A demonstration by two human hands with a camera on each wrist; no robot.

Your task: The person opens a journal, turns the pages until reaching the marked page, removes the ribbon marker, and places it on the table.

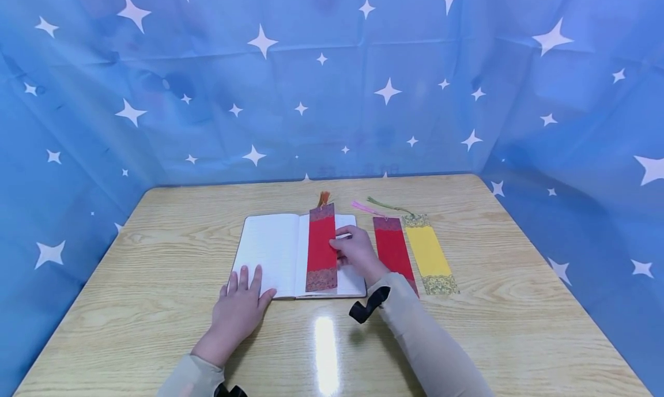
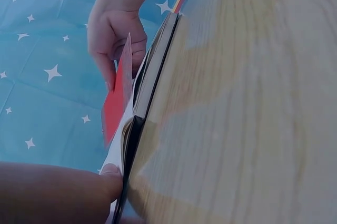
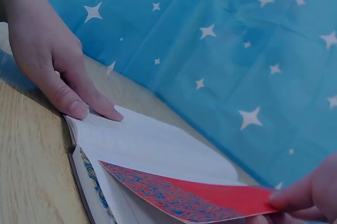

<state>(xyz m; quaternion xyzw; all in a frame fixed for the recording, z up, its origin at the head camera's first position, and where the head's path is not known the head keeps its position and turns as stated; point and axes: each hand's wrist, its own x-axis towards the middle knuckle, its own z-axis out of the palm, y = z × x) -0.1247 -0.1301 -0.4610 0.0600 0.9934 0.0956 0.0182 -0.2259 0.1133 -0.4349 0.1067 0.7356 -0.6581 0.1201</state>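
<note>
A notebook (image 1: 270,253) lies spread on the wooden table, its pages white. Over its right page, my right hand (image 1: 357,250) pinches a red bookmark (image 1: 322,241) by its right edge between thumb and fingers. Patterned bands cross both ends of this bookmark, and an orange tassel tops it. In the right wrist view the bookmark (image 3: 210,197) tilts above the page. My left hand (image 1: 238,307) rests with spread fingers on the lower left corner of the left page. The left wrist view shows the left thumb (image 2: 110,176) at the notebook's edge.
Right of the notebook lie a second red bookmark (image 1: 392,244) with a pink tassel and a yellow bookmark (image 1: 428,250) with a green tassel. A blue curtain (image 1: 332,132) with white stars stands behind the table (image 1: 171,241) and along its sides.
</note>
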